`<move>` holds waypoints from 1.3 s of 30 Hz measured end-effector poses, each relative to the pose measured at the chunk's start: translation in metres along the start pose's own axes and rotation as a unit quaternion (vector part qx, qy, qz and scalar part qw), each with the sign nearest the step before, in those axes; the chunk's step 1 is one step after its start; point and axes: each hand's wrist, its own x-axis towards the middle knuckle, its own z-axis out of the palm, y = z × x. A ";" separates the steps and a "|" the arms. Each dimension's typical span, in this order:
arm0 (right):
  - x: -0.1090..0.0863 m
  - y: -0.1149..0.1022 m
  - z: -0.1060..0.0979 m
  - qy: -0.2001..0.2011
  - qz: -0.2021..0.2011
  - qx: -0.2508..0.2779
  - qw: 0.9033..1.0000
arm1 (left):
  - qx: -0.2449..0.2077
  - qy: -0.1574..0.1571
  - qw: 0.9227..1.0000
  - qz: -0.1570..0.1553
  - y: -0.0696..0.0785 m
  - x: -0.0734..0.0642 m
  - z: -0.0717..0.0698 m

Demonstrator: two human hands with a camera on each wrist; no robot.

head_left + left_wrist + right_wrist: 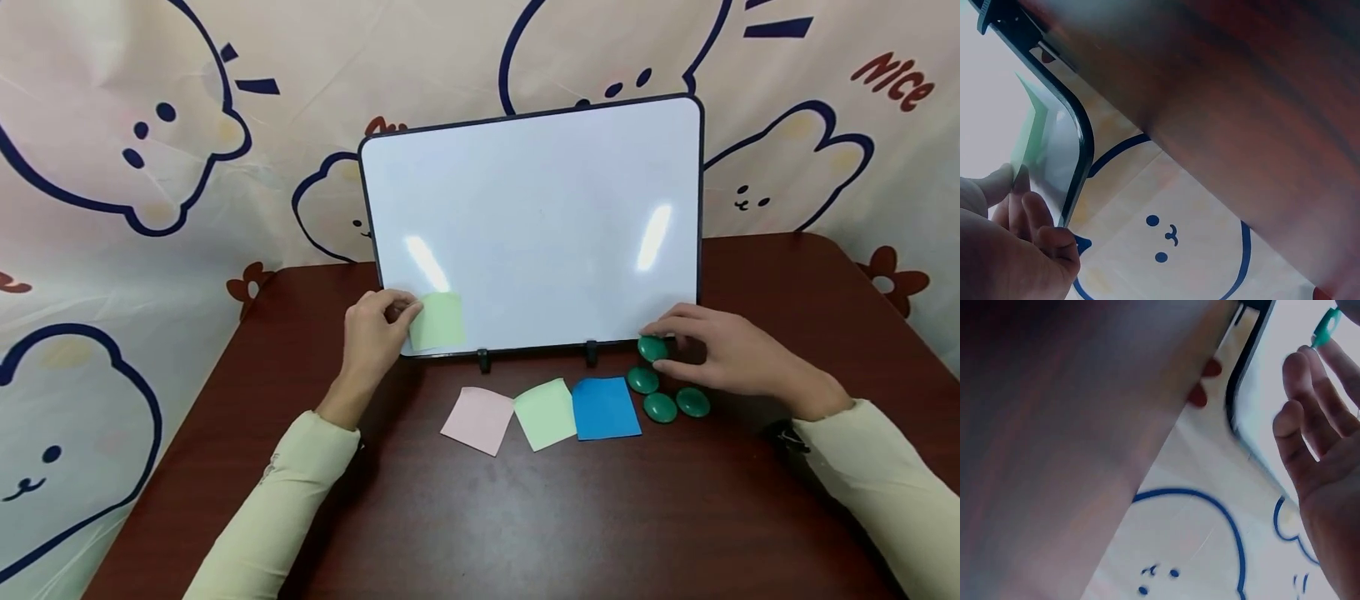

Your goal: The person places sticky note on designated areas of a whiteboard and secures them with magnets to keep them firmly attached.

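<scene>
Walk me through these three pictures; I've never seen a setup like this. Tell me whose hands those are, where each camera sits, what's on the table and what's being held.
There is no machine here: one person is working with two bare hands. The wide picture comes from a camera worn on the head, looking forward and down. The other two come from cameras on the left and right wrists, each watching its own hand.

On the dark reddish table stands a whiteboard. In front of it lie a pink note, a pale green note and a blue note, with three green discs beside them.

The left hand pinches another green note at the board's lower left corner. The right hand holds a fourth disc.
</scene>
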 end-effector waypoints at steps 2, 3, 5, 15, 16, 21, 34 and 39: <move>0.005 -0.007 0.003 0.002 -0.012 0.001 1.000 | 0.003 0.008 1.000 -0.006 0.001 0.000 0.000; 0.007 -0.011 0.005 0.004 -0.017 0.002 1.000 | 0.003 0.012 1.000 -0.009 0.001 0.000 0.000; 0.012 -0.017 0.009 0.010 -0.028 -0.001 1.000 | 0.003 0.019 1.000 -0.014 0.002 0.000 0.001; 0.033 -0.042 0.022 0.036 -0.055 -0.032 0.997 | 0.002 0.026 0.999 -0.020 0.005 -0.001 0.005; 0.035 -0.044 0.022 0.036 -0.058 -0.034 0.997 | 0.002 0.026 0.999 -0.018 0.005 -0.001 0.005; 0.042 -0.053 0.028 0.031 -0.074 -0.030 0.996 | 0.005 0.032 0.999 -0.010 0.003 0.000 0.005; 0.059 -0.072 0.036 0.044 -0.094 -0.016 0.994 | 0.005 0.024 1.000 -0.015 0.001 0.002 0.006; 0.064 -0.077 0.039 0.045 -0.096 -0.020 0.994 | 0.005 0.023 1.000 -0.012 0.001 0.003 0.008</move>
